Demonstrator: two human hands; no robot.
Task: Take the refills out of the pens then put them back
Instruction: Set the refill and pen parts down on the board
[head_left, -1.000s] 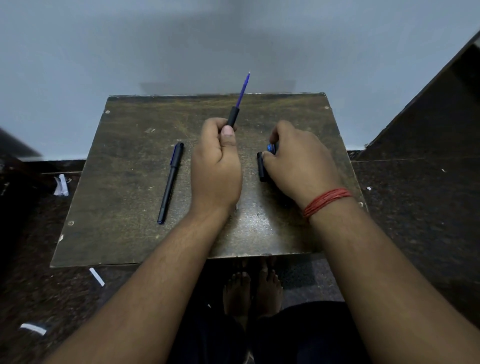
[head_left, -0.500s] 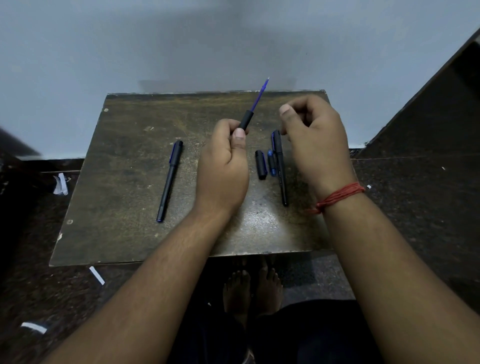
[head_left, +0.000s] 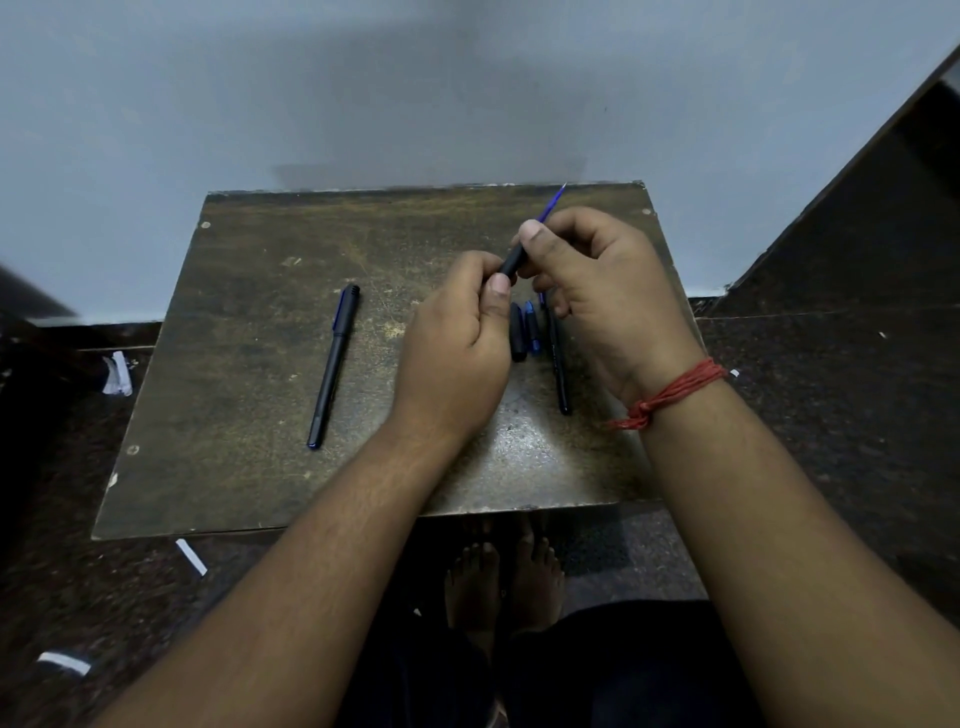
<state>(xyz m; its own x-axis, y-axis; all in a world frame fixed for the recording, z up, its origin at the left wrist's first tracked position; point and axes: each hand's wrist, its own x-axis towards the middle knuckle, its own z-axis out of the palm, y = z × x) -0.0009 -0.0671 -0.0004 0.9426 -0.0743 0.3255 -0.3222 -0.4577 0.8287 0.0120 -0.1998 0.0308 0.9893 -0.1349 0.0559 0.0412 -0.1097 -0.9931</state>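
My left hand (head_left: 457, 338) grips a black pen barrel (head_left: 513, 260) above the small dark table (head_left: 249, 405). A blue refill (head_left: 554, 202) sticks out of the barrel's far end, pointing up and right. My right hand (head_left: 608, 291) pinches the barrel's upper end where the refill emerges, thumb on top. A capped black pen (head_left: 333, 364) lies on the table's left half. Between my hands lie a black cap (head_left: 517, 332), a small blue piece (head_left: 531, 330) and a thin black pen part (head_left: 558, 364), partly hidden by my right hand.
The table stands against a pale wall (head_left: 363, 93). White paper scraps (head_left: 191, 557) lie on the dark floor at the left. My bare feet (head_left: 504, 577) show under the table's near edge. A dark step (head_left: 857, 249) rises at the right.
My right hand left the parts on the table, rose, and came to the pen in my left hand, pinching its upper end. The pen tilted further right.
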